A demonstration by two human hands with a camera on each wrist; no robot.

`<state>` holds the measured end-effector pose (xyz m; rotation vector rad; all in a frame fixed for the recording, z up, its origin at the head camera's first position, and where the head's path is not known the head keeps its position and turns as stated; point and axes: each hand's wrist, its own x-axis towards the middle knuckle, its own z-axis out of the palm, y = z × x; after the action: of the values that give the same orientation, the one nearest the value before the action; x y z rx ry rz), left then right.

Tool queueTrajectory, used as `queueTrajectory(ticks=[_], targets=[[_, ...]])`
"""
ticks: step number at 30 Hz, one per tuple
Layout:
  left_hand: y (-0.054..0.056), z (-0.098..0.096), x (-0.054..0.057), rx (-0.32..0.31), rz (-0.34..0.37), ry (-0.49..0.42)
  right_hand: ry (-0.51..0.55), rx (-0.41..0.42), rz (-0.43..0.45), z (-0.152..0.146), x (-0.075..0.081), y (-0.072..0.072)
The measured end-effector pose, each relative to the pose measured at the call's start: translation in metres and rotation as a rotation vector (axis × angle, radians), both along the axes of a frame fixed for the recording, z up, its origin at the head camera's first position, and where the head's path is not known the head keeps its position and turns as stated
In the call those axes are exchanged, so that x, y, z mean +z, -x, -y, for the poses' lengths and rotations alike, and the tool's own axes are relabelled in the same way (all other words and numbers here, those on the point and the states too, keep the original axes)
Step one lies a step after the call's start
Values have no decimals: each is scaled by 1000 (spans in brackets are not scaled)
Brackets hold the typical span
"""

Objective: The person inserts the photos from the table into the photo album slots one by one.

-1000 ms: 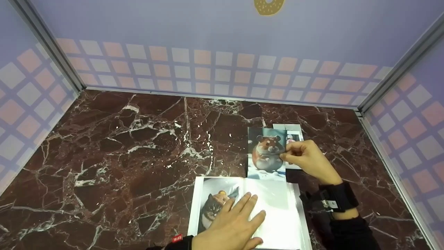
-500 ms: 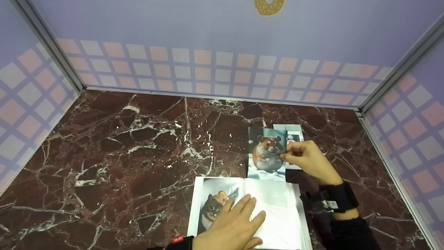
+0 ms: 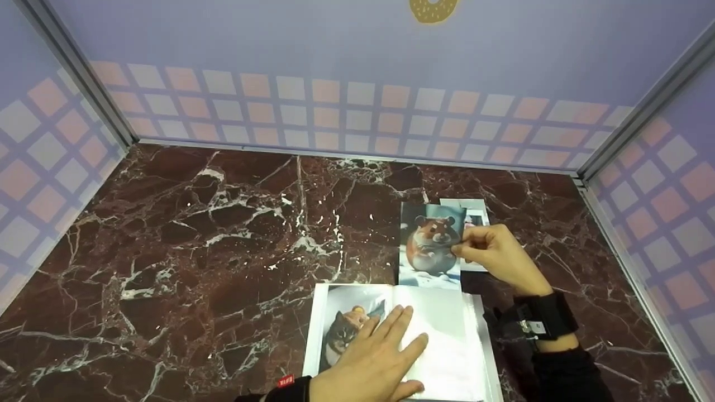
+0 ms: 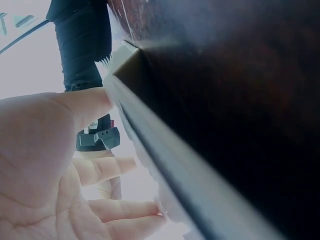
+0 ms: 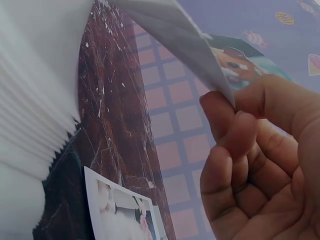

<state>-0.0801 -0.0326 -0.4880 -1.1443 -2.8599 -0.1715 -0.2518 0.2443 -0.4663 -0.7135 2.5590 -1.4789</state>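
Note:
An open photo album (image 3: pixel 441 357) lies at the near edge of the view. Its left page carries a cat photo (image 3: pixel 342 335), partly covered by a hand. My left hand (image 3: pixel 366 357) rests across the middle of the album, fingers spread and straight, and the left wrist view shows its palm beside the album's edge (image 4: pixel 165 135). Between thumb and fingers, my right hand (image 3: pixel 494 257) pinches the right edge of a hamster photo (image 3: pixel 430 245). That photo's lower end meets the top of the album's right page; how far it reaches into the clear sleeve is hard to tell.
Behind the right hand, more photos (image 3: pixel 463 204) lie on the dark red marbled table (image 3: pixel 223 251), one of them printed side up (image 5: pixel 122 212). Purple checked panels (image 3: pixel 357 111) wall the table at the back and both sides.
The hamster photo's top right corner has shifted slightly to the right, and the photo looks a little bent. Both hands keep nearly the same places.

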Motion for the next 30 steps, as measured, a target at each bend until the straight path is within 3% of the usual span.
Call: queueTrajectory(ticks=[7, 30], targets=[[-1, 0, -1, 1, -42, 11, -12, -8, 1, 1, 0, 0], [-1, -1, 2, 8, -3, 24, -90, -22, -23, 4, 6, -3]])
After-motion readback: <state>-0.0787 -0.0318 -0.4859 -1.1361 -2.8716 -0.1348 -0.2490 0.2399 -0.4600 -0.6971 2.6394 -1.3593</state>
